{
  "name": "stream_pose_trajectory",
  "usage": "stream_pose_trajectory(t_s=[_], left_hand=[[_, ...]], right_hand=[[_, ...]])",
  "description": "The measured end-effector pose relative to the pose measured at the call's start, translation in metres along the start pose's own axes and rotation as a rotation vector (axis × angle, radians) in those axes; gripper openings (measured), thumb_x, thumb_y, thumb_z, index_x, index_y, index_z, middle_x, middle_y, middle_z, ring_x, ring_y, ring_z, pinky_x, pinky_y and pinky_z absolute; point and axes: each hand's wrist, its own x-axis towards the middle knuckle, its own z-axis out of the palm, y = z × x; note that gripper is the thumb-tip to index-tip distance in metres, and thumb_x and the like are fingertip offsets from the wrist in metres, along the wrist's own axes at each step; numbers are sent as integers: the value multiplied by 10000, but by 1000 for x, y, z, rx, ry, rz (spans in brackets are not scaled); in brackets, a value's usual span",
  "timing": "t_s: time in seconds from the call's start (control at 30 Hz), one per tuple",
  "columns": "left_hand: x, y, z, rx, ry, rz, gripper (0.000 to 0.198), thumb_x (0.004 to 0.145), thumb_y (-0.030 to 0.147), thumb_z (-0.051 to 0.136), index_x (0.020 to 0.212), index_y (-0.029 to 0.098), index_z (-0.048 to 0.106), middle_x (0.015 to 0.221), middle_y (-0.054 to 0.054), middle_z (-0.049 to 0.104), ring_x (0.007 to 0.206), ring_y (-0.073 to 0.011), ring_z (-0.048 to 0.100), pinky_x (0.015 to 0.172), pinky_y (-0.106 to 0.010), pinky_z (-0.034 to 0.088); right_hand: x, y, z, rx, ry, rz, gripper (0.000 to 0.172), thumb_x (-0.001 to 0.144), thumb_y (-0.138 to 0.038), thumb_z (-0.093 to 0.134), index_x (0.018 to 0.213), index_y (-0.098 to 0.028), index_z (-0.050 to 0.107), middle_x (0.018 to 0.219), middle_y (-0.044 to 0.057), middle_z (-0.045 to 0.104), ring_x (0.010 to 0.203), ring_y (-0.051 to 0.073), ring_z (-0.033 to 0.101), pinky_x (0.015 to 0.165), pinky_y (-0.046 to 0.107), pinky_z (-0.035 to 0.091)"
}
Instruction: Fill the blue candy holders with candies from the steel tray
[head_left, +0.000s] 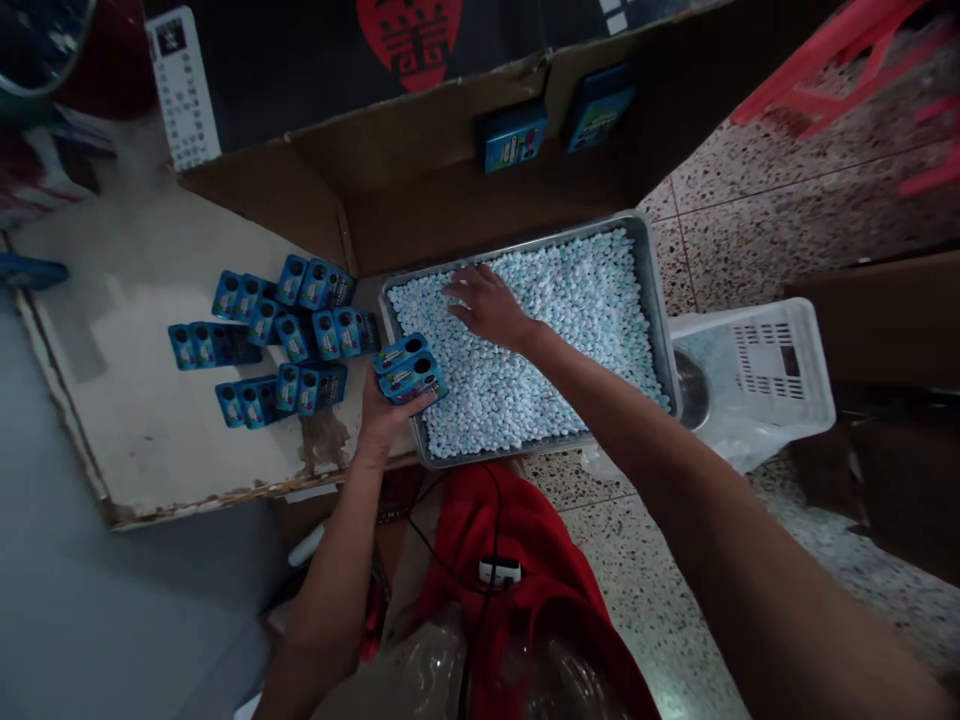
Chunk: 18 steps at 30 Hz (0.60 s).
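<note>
My left hand (382,425) is closed around two small blue printed boxes (412,370), each with a dark round hole in its top. They are held over the left edge of a metal tray (666,340). Small pale blue and white pellets (547,340) fill that tray. Among the pellets near the far left side rests my right hand (487,305), its fingers apart and slightly bent; nothing shows in them. More blue boxes (296,335) of the same kind stand grouped on the table to the left, several with their holes facing up.
A cardboard box (442,130) lies behind the tray with two blue packs (517,140) inside. On the right stand a white plastic basket (780,360), a metal bowl (691,390) and a red stool (825,70). The worn white table (150,430) extends left.
</note>
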Motion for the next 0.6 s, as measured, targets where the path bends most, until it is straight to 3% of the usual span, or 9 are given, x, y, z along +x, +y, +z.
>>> stream_pose_trajectory(t_s=[0.07, 0.13, 0.3, 0.37, 0.47, 0.53, 0.6], left_hand=[[2, -5, 5, -87, -21, -76, 921, 438, 389, 1076, 1232, 210, 644, 1182, -87, 803, 1043, -295, 791, 986, -522, 655], [0, -9, 8, -127, -64, -129, 942, 430, 375, 1076, 1264, 210, 669, 1188, -89, 808, 1094, -317, 786, 1020, -543, 640], [-3, -5, 0, -172, -200, -192, 1087, 445, 338, 1069, 1446, 267, 650, 1387, -96, 757, 1259, -351, 741, 1095, -540, 607], [0, -1, 0, -181, -242, -194, 1157, 445, 339, 1072, 1508, 301, 615, 1436, -84, 736, 1278, -354, 735, 1097, -532, 609], [13, 1, 8, -165, -421, -229, 1248, 471, 345, 1069, 1596, 357, 530, 1406, -57, 752, 1256, -356, 748, 1073, -538, 619], [23, -2, 20, -136, -562, -243, 1323, 479, 356, 1068, 1648, 387, 450, 1389, -51, 759, 1228, -362, 761, 1033, -540, 639], [31, -7, 33, -121, -648, -212, 1393, 463, 387, 1072, 1680, 392, 392, 1415, -67, 746, 1233, -374, 758, 1008, -535, 651]], right_hand=[[13, 3, 19, -107, -63, -58, 363, 1077, -386, 538, 1347, -205, 701, 1575, 147, 581, 1465, 373, 445, 1222, 548, 322], [8, 0, 30, -158, -107, -69, 366, 1085, -366, 506, 1335, -177, 696, 1527, 167, 609, 1430, 385, 456, 1192, 558, 336], [-51, -10, 18, -32, -173, 80, 334, 1069, -340, 505, 1147, -145, 765, 1259, 207, 740, 1294, 389, 560, 1125, 568, 410], [-80, -2, 5, 145, -66, 137, 328, 1051, -435, 570, 1159, -216, 789, 1290, 153, 766, 1336, 366, 581, 1192, 569, 392], [-117, 18, -2, 383, 284, 282, 406, 1041, -573, 551, 1270, -319, 769, 1482, 66, 700, 1466, 305, 539, 1297, 534, 337], [-133, 29, 7, 438, 455, 403, 494, 1022, -620, 522, 1345, -310, 730, 1584, 78, 614, 1520, 300, 492, 1325, 546, 315], [-138, 33, 24, 458, 519, 473, 563, 995, -636, 516, 1394, -279, 693, 1623, 109, 562, 1541, 307, 467, 1339, 570, 291]])
